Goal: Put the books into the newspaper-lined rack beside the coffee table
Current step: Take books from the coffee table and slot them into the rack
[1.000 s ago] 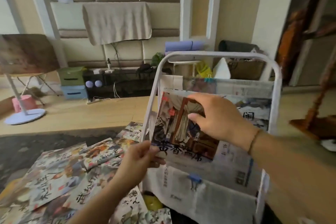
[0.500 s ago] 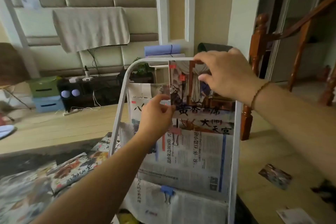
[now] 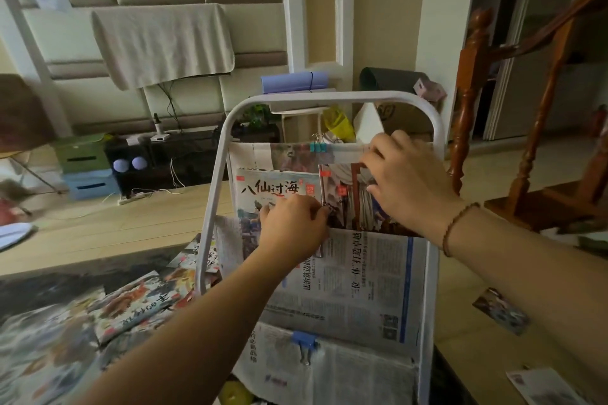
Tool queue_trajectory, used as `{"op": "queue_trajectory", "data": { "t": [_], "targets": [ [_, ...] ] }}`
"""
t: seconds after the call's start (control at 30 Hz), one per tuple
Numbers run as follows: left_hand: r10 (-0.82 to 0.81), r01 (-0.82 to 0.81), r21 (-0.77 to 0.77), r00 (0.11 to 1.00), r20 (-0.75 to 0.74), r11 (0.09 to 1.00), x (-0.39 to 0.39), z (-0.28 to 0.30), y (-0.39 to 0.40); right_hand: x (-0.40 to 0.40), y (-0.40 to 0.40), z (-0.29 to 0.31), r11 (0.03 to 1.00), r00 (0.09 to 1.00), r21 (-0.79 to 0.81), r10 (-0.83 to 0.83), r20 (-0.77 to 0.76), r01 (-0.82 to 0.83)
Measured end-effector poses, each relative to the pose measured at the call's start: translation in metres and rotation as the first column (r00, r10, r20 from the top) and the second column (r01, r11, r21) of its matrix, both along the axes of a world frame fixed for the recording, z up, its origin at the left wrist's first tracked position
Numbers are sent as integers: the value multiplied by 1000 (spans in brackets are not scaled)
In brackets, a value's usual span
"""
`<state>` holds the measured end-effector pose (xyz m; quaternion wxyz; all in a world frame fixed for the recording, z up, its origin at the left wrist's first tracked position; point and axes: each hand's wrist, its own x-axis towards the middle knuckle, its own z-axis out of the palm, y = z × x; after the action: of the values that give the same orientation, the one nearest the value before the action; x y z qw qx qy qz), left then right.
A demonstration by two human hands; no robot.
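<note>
I see a white-framed rack (image 3: pixel 210 207) lined with newspaper (image 3: pixel 358 286). In its upper pocket stands a book titled 八仙过海 (image 3: pixel 274 189). Beside it, my right hand (image 3: pixel 408 187) grips the top of a second book (image 3: pixel 348 200), my left hand (image 3: pixel 296 227) pinching its left edge. More books (image 3: pixel 131 306) lie on the coffee table (image 3: pixel 49 279) at left.

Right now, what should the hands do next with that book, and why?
Probably let go. The book already sits low in the rack's top pocket beside another book, its lower part behind the newspaper. The right hand and left hand both touch it.
</note>
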<state>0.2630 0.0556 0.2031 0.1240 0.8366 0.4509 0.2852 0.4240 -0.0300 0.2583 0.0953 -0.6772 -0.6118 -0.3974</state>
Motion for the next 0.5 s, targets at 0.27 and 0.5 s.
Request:
{"op": "queue_trajectory", "data": {
  "t": [0.27, 0.5],
  "targets": [
    [16, -16, 7, 1000, -12, 1000, -1, -1, -6, -5, -4, -18, 993, 995, -72, -96, 29, 98],
    [26, -26, -5, 1000, 2, 1000, 0, -2, -6, -7, -6, -17, 989, 993, -95, -109, 40, 112]
  ]
}}
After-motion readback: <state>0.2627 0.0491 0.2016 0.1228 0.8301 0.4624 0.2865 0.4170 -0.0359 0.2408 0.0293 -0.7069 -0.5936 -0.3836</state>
